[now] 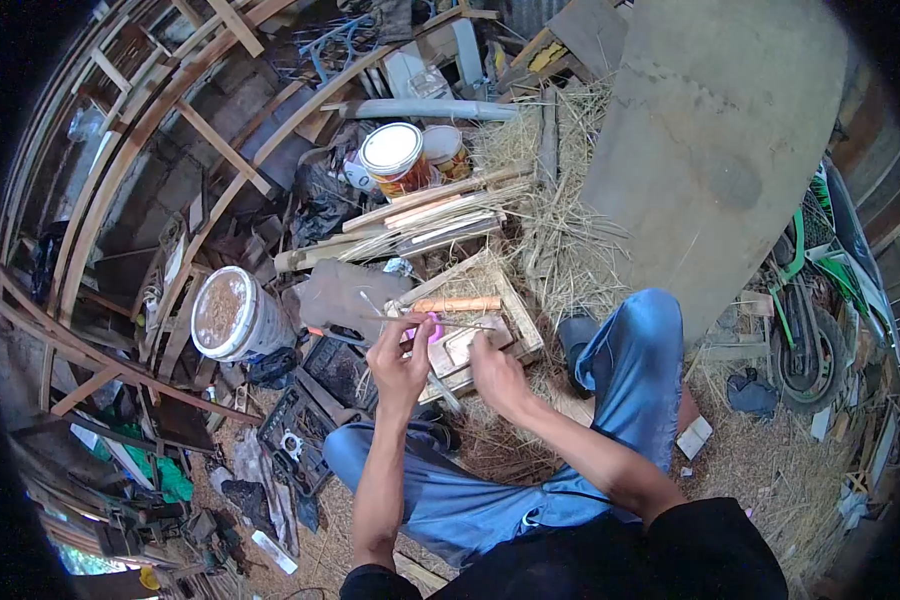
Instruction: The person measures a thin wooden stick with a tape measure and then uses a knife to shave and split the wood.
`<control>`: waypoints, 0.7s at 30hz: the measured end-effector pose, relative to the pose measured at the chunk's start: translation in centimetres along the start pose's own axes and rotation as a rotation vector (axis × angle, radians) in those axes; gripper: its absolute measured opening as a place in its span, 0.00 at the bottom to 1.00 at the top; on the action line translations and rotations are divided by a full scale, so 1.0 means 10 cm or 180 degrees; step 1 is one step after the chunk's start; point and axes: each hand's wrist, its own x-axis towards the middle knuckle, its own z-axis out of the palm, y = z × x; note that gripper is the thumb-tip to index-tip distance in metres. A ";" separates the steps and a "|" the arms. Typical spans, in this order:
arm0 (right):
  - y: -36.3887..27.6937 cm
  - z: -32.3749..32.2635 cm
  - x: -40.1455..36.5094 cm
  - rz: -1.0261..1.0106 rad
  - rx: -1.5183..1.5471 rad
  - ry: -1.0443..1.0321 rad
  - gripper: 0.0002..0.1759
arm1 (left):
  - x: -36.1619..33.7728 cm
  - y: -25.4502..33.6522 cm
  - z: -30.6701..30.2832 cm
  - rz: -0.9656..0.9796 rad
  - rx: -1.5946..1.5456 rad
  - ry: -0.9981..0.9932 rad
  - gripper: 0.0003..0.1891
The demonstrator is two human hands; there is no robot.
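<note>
My left hand (400,368) is raised over the wooden frame, its fingers pinched on a thin stick (460,324) that runs sideways toward my right hand. My right hand (497,376) is closed just below the stick's right end, close to a pale wooden block (458,347). What its fingers hold, if anything, is hidden. Behind my left fingers shows a small pink object (436,328). An orange-brown wooden strip (457,304) lies across the wooden frame (518,303) on the ground between my knees.
A white bucket (228,315) and an open black tool case (295,430) are on the left. Paint cans (392,155) stand behind bundled sticks (420,222). A large board (715,150) leans at the upper right, near a green motorbike (810,290). Straw (570,230) covers the ground.
</note>
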 end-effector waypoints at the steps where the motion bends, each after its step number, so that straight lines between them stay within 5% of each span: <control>1: 0.12 0.04 0.00 0.0427 -0.0028 -0.0332 0.14 | -0.01 -0.03 0.00 -0.0050 -0.0029 -0.0009 0.03; 4: 1.09 0.47 0.00 0.0199 -0.0466 -0.0035 0.19 | 0.05 0.06 0.00 0.0255 0.0086 -0.0056 0.03; 6: 1.15 0.58 0.08 0.0232 -0.0671 0.0008 0.18 | 0.01 0.09 0.01 0.0177 0.0217 0.0020 0.04; 8: 0.92 0.50 0.08 0.0268 -0.0861 0.0049 0.18 | 0.01 -0.02 0.01 0.0096 0.0094 0.0060 0.04; 10: 0.20 -0.02 -0.02 0.0439 0.0609 -0.0140 0.12 | 0.04 -0.11 0.00 -0.0319 -0.0123 0.0117 0.03; 13: -0.10 -0.05 -0.02 -0.0338 0.0030 0.0262 0.07 | 0.02 -0.06 0.04 -0.0127 -0.0098 -0.0002 0.03; 16: 0.01 0.05 0.03 -0.0767 -0.0016 0.0689 0.07 | 0.02 0.02 0.04 0.0123 0.0004 0.0012 0.03; 18: 0.24 0.10 0.05 -0.0089 0.0145 0.0162 0.07 | 0.02 0.04 0.02 -0.0068 0.0004 -0.0032 0.03; 21: 0.35 0.17 0.06 -0.0213 -0.0065 0.0321 0.08 | -0.04 -0.01 0.04 0.0048 0.0071 0.0029 0.04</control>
